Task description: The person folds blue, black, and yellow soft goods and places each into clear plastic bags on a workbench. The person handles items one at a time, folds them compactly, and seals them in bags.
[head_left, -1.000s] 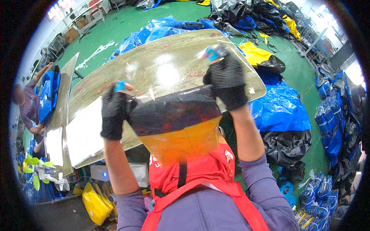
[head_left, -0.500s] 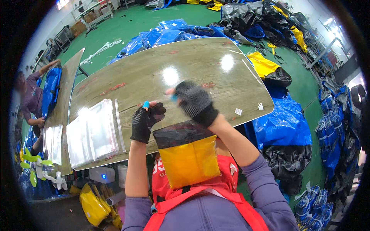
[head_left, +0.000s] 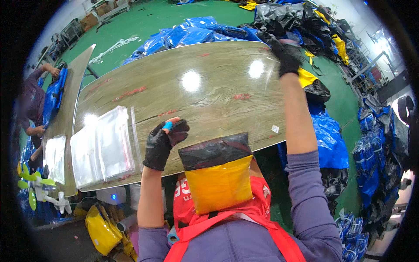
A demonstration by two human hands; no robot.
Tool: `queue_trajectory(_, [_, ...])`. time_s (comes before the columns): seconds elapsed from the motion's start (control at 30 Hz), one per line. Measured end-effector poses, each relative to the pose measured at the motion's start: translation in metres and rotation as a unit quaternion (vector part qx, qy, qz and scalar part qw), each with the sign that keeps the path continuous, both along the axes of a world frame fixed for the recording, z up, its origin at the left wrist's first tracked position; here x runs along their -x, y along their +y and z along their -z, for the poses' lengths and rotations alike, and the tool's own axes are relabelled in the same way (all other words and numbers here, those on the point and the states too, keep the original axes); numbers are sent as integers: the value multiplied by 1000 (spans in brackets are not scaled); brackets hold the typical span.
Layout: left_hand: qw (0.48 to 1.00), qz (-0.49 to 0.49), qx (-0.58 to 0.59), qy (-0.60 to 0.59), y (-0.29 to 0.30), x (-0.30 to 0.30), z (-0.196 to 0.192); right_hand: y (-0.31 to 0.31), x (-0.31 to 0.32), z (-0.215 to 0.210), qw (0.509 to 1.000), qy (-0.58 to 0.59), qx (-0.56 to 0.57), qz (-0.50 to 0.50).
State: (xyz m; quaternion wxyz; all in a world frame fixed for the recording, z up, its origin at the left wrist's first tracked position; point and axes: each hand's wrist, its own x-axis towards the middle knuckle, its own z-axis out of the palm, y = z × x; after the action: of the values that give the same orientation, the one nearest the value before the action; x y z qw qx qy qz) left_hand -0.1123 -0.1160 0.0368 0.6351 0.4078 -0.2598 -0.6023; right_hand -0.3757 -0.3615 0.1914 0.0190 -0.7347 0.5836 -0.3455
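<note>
My left hand [head_left: 165, 144], in a black glove with blue tape round a digit, hovers over the near edge of the table [head_left: 209, 102]. Its fingers are curled, thumb close to the forefinger; anything between them is too small to make out. My right hand [head_left: 286, 54], also in a black glove, is stretched to the table's far right corner. Motion smears its fingers, so any hold is unclear. Between my forearms, a folded yellow and black bag [head_left: 218, 177] in clear wrap leans against my red apron [head_left: 262, 192]; neither hand touches it.
Clear plastic sleeves [head_left: 102, 146] lie stacked at the table's left. A small white label [head_left: 275, 129] sits near its right edge. Blue packed bundles [head_left: 192, 32] are heaped behind the table, with blue sheeting [head_left: 329, 139] at right. A co-worker [head_left: 35, 96] handles blue material at left.
My right hand has swung from beside the left hand out to the far right corner. The left hand has stayed near its place, its thumb and forefinger closer together.
</note>
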Motion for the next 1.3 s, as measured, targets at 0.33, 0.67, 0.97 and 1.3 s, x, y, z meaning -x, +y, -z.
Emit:
queue_trajectory(0.33, [976, 57, -44, -206, 17, -21, -17, 94, 66, 108, 754, -356, -469, -291])
queue_trajectory(0.67, [999, 26, -25, -20, 36, -30, -2, 111, 47, 110, 776, -307, -473, -281])
queue_trajectory(0.97, [945, 34, 136, -294, 73, -20, 3, 141, 66, 124, 733, -221, -339, -547])
queue_trajectory(1.3, [713, -71, 91, -691, 72, -1, -22, 180, 47, 64, 883, 28, -40, -467])
